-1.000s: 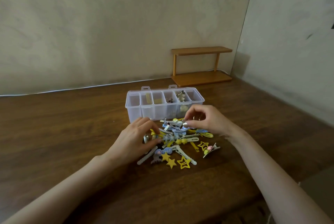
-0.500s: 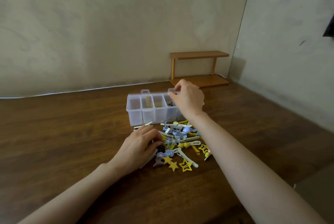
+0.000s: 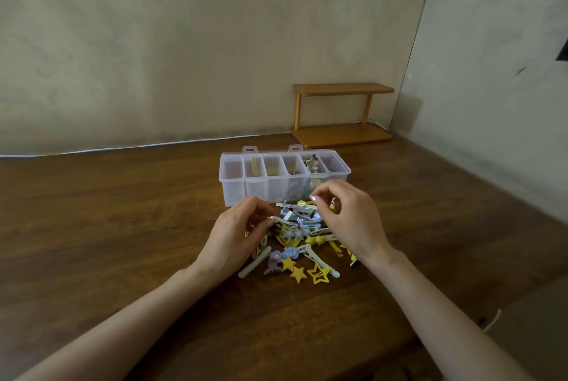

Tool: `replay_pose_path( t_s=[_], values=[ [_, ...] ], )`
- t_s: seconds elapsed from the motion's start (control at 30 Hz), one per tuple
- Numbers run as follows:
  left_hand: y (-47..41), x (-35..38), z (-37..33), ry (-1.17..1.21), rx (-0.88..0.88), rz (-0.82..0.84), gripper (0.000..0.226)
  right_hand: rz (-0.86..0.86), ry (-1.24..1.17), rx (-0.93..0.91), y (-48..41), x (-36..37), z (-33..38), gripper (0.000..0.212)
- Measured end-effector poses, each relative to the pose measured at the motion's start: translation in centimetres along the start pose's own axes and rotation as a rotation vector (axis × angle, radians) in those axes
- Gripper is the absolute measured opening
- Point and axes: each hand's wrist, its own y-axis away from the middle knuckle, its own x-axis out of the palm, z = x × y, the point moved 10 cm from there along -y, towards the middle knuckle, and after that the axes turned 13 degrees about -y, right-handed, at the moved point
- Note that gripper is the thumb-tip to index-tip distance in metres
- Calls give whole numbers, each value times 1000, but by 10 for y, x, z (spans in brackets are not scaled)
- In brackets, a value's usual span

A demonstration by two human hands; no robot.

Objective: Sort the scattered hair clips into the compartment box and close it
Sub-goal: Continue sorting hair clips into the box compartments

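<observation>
Many clips (image 3: 302, 236) lie piled between our hands, the box (image 3: 233, 193) just beyond. Our left hand (image 3: 239, 233) pinches clips; whether our curled right hand (image 3: 350, 218) holds any, we cannot tell. We should lift one clip free, untangled, before boxing it.

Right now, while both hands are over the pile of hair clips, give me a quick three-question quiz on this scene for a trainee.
1. True or false: the compartment box has its lid shut over the compartments.
2. Where does the pile of hair clips lie?
A. On the table, between the left hand and the right hand
B. Inside the box
C. Behind the box, against the wall
3. Fill in: the hollow yellow clip at the pile's near edge is shaped like a ____.

Key: 1 false; 2 A; 3 star.
</observation>
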Motion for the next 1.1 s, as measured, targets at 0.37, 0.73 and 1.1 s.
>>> replay_pose_path(
  t_s=[0.37, 0.73, 1.1],
  values=[
    [3, -7, -8, -39, 51, -73, 20, 66, -112, -44, 23, 8, 10, 6],
    [4, -10, 9, 36, -91, -114, 24, 436, 58, -384, 49, 66, 59, 29],
    [-4, -10, 6, 12, -65, -145, 23, 148, -89, -300, 32, 30, 47, 12]
  ],
)
